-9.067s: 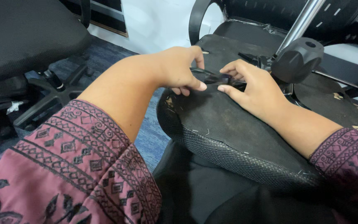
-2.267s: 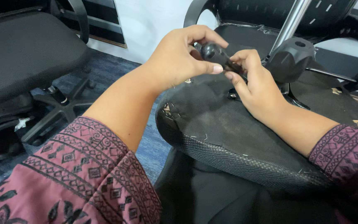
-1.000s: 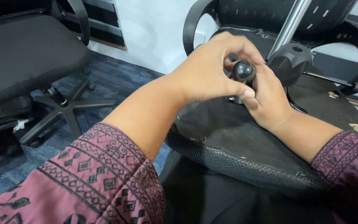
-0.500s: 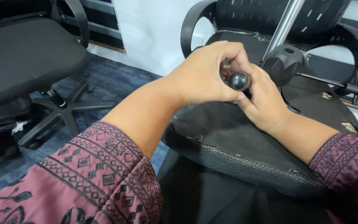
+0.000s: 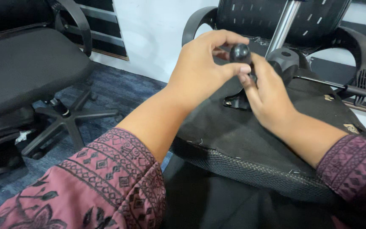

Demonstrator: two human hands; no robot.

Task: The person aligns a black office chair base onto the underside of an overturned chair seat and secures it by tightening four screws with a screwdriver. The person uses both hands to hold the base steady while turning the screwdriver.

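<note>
My left hand (image 5: 202, 70) pinches a small round black knob (image 5: 239, 53) between thumb and fingers, held up above an upturned chair seat (image 5: 255, 140). My right hand (image 5: 267, 95) touches the knob from below and behind, its fingers partly hidden by the left thumb. Whatever the knob is fixed to is hidden behind the hands. A black bracket (image 5: 236, 101) lies on the seat's underside just beneath the hands. Both arms wear maroon patterned sleeves.
A chrome gas cylinder (image 5: 282, 25) rises from a black mechanism (image 5: 286, 59) behind my hands. A black office chair with mesh back and armrests (image 5: 359, 51) stands beyond. Another chair with a star base (image 5: 64, 116) stands left on blue carpet.
Both hands lifted off the seat underside, bringing the black knob up. Over the last second the knob stayed in my fingers, rising slightly and turning end-on toward me.
</note>
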